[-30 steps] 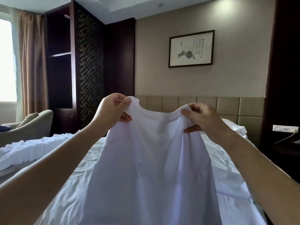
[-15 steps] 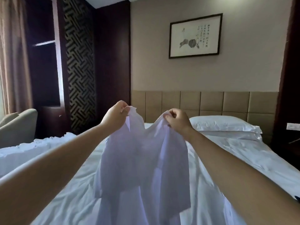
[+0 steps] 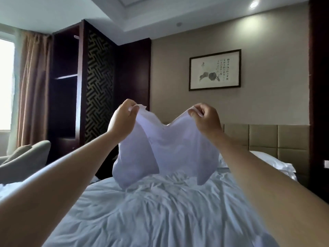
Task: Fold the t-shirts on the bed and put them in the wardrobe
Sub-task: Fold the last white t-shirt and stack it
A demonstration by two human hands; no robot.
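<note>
T-shirt (image 3: pixel 165 148), white, one item.

**Location:** held in the air over the bed (image 3: pixel 160 211), toward its head end. Whether its lower edge touches the bedding cannot be told.

**Hold:** the left hand (image 3: pixel 122 120) pinches one upper corner between thumb and curled fingers. The right hand (image 3: pixel 207 120) pinches the other the same way, and the two hands are set apart.

**Progress (judged):** early.
- The shirt is unfolded, and no folded shirt is in view.
- Laying it flat, folding it and carrying it to the wardrobe (image 3: pixel 65 104) all remain.
- No other t-shirts can be made out against the white bedding.

**Fabric:** thin, soft and limp, and faintly see-through where the light passes. It sags to a dip between the hands and hangs below in two rounded lobes, smooth with few creases.

**Bed:** white cover, matte and crumpled into many fine ridges. A plump white pillow (image 3: pixel 267 163) lies at the head, against a headboard (image 3: pixel 263 138) of padded tan squares.

**Wardrobe:** dark polished wood, standing to the left and well apart from the shirt. It has an open compartment with a flat shelf (image 3: pixel 65 77), and beside it a lattice panel (image 3: pixel 98 86) of angular fretwork.
</note>
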